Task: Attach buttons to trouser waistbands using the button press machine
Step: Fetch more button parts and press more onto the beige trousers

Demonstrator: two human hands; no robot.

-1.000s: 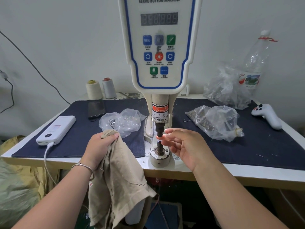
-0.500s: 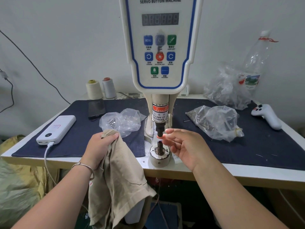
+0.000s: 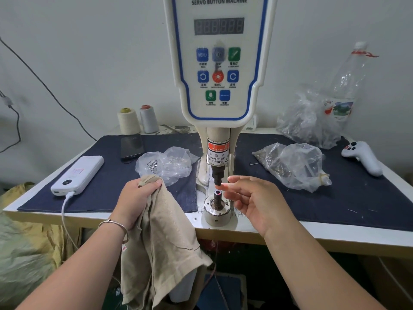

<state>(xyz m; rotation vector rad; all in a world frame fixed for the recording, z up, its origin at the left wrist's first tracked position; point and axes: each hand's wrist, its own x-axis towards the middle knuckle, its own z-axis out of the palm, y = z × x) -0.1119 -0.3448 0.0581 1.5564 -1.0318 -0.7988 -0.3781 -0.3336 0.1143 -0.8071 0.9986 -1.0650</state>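
The white servo button machine point(image 3: 220, 63) stands at the middle of the table. Its black upper punch point(image 3: 217, 175) hangs just above the round lower die point(image 3: 218, 194), whose top glows red. My left hand point(image 3: 136, 198) grips the waistband of beige trousers point(image 3: 161, 231), which hang down over the table's front edge to the left of the die. My right hand point(image 3: 252, 200) hovers just right of the punch, fingers loosely extended. Its fingertips lie between punch and die, lit red. I cannot make out a button in them.
A clear bag of small metal buttons point(image 3: 169, 164) lies left of the machine, and another bag point(image 3: 295, 164) lies to its right. A white power bank point(image 3: 78, 174), phone point(image 3: 131, 145), two thread spools point(image 3: 128, 120), a white controller point(image 3: 362, 157) and a bottle point(image 3: 348, 86) ring the dark mat.
My right fingertips have drawn slightly right, away from under the punch, so the top of the lower die now shows. The left hand and trousers have not moved.
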